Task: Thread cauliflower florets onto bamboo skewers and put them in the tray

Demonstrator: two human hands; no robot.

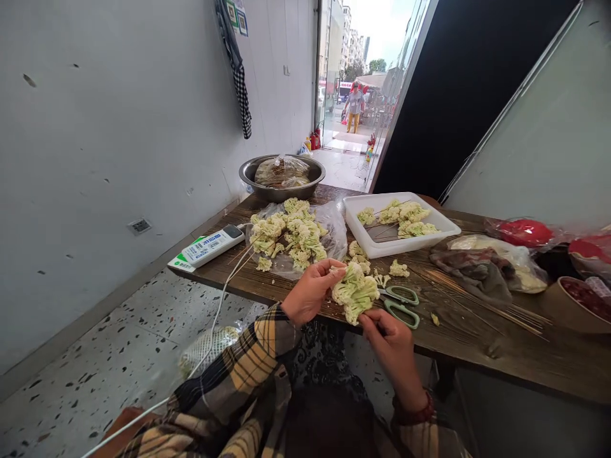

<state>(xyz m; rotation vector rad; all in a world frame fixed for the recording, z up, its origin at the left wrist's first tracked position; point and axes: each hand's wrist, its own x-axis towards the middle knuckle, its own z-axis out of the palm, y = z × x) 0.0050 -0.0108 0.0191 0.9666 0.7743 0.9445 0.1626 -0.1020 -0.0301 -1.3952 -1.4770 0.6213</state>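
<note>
Between my two hands, over the table's near edge, is a pale green-white cauliflower piece [354, 292]. My left hand [312, 289] grips its upper left side between thumb and fingers. At its lower right, my right hand [389, 337] pinches the bottom edge with thumb and forefinger. Green-handled scissors [401, 305] lie on the table just right of the piece, their blades partly hidden behind it. Behind my left hand, a heap of cauliflower florets [296, 232] rests on a clear plastic bag [334, 222]. A loose floret [399, 268] lies beyond the scissors.
A white tray [363, 238] holds skewered cauliflower. Bamboo skewers [506, 312] lie on the dark wooden table [458, 337]. A metal basin [245, 172] with bagged contents stands at the back. Left is a white payment device [212, 247] with a cable; right are a grey cloth [477, 273] and a bowl [568, 305].
</note>
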